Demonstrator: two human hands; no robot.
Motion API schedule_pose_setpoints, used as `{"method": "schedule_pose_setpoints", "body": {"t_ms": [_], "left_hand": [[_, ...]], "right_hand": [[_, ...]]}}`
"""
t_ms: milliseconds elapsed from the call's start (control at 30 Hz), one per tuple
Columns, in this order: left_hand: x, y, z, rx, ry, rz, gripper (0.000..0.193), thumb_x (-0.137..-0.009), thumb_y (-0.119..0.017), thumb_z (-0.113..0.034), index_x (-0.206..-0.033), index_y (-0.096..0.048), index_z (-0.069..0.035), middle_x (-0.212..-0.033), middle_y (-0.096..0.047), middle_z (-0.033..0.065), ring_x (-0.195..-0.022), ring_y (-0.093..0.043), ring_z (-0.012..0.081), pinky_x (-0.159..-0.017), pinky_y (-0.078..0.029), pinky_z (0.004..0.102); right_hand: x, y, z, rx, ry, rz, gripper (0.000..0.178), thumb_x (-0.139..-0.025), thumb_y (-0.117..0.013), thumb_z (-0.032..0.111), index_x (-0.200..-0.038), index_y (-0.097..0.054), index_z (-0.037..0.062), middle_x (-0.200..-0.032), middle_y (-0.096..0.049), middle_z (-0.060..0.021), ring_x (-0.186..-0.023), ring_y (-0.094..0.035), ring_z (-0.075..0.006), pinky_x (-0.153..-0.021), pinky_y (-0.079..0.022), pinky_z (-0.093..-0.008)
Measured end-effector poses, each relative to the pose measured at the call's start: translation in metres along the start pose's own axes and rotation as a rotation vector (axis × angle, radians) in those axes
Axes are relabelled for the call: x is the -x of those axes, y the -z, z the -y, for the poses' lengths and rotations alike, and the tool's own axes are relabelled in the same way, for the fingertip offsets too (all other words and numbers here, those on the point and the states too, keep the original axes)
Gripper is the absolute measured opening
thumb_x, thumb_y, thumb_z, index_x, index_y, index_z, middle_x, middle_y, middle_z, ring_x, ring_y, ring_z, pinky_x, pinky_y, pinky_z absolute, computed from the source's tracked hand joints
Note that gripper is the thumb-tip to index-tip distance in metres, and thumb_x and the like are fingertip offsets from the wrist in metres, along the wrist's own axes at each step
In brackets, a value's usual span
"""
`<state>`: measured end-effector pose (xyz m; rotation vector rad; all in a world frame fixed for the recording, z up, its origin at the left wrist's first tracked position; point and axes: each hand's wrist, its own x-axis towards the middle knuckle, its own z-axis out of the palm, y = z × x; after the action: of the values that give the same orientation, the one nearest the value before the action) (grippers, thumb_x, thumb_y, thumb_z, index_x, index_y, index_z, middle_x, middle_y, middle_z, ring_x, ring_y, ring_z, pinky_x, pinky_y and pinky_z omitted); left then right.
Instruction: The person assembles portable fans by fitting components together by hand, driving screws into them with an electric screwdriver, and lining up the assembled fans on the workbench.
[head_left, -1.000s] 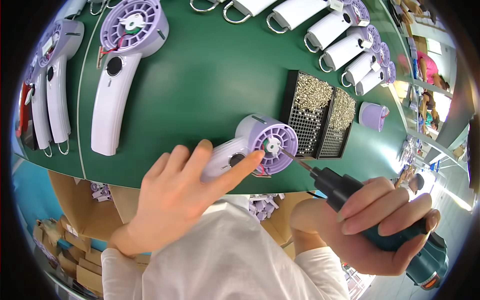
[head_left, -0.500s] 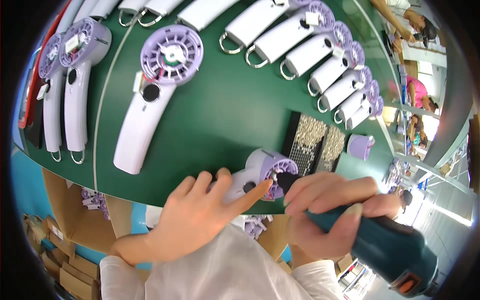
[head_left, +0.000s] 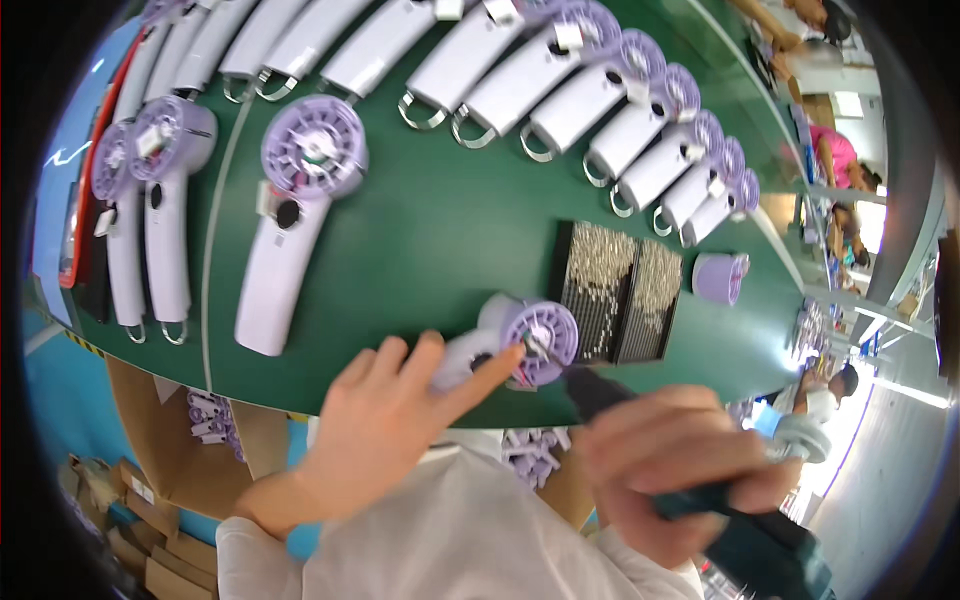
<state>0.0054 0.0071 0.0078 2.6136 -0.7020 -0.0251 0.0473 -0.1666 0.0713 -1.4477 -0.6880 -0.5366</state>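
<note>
Driver at the fan hub, left index finger on the fan head

Your left hand is lying over the handle of the white and purple handheld fan, its index finger reaching out to the fan head and its other fingers loosely bent. The thumb is hidden, so whether it is gripping the handle cannot be told. Your right hand is wrapping firmly round the dark green power driver, whose black nose is pointing at the hub.

The fan is lying near the front edge of the table, its open face showing. Judgement: you are working on screw fastening at the hub. The next move seems to be calling for a steady fan head and a bit in line with the screw seat.

Just beyond the fan, a black screw tray is holding small metal pieces, probably screws, in two sections. A purple cup-shaped part is standing to its right. Farther out, a single fan is lying to the left, and a row of fans is curving across the back.

Hard to make out: your right hand and the driver are blurring; the bit is showing only as a faint streak, so contact with the hub is staying unconfirmed. The upper picture edge is cutting off some fans.
</note>
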Motion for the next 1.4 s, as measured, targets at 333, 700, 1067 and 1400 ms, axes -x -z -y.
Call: {"method": "schedule_pose_setpoints", "body": {"t_ms": [333,700,1067,1400], "left_hand": [[-0.030,-0.006,-0.005,0.041,0.082,-0.102,0.058,-0.061,-0.069,-0.003,-0.115,-0.065,-0.024,-0.092,-0.051,0.0093,-0.069,-0.050,0.0236,-0.056,-0.045,0.0332],[-0.026,-0.010,-0.011,0.050,0.139,-0.078,0.063,-0.058,-0.072,0.003,-0.116,-0.063,-0.018,-0.095,-0.051,0.0111,-0.077,-0.053,0.0265,-0.060,-0.046,0.0343],[-0.028,-0.011,-0.010,0.062,0.159,-0.087,0.062,-0.058,-0.072,0.004,-0.115,-0.063,-0.017,-0.094,-0.052,0.0113,-0.078,-0.054,0.0260,-0.059,-0.046,0.0340],[-0.028,-0.012,-0.008,0.065,0.145,-0.083,0.063,-0.056,-0.072,0.004,-0.115,-0.063,-0.016,-0.094,-0.052,0.0116,-0.075,-0.053,0.0249,-0.056,-0.044,0.0327]], "right_hand": [[0.020,0.097,0.003,0.266,-0.089,-0.638,0.018,-0.091,-0.038,0.015,-0.107,-0.040,0.0080,-0.061,-0.043,-0.0101,-0.031,-0.039,-0.0181,-0.029,-0.039,-0.0325],[0.024,0.134,-0.016,0.306,-0.243,-0.592,0.020,-0.089,-0.041,0.014,-0.106,-0.031,0.0079,-0.058,-0.044,-0.0104,-0.034,-0.045,-0.0216,-0.035,-0.045,-0.0366],[0.026,0.132,-0.024,0.271,-0.252,-0.573,0.020,-0.089,-0.042,0.015,-0.104,-0.029,0.0082,-0.061,-0.047,-0.0120,-0.036,-0.047,-0.0219,-0.037,-0.046,-0.0362],[0.027,0.134,-0.021,0.229,-0.290,-0.551,0.019,-0.091,-0.042,0.016,-0.105,-0.030,0.0107,-0.063,-0.047,-0.0117,-0.036,-0.047,-0.0224,-0.038,-0.047,-0.0373]]}}
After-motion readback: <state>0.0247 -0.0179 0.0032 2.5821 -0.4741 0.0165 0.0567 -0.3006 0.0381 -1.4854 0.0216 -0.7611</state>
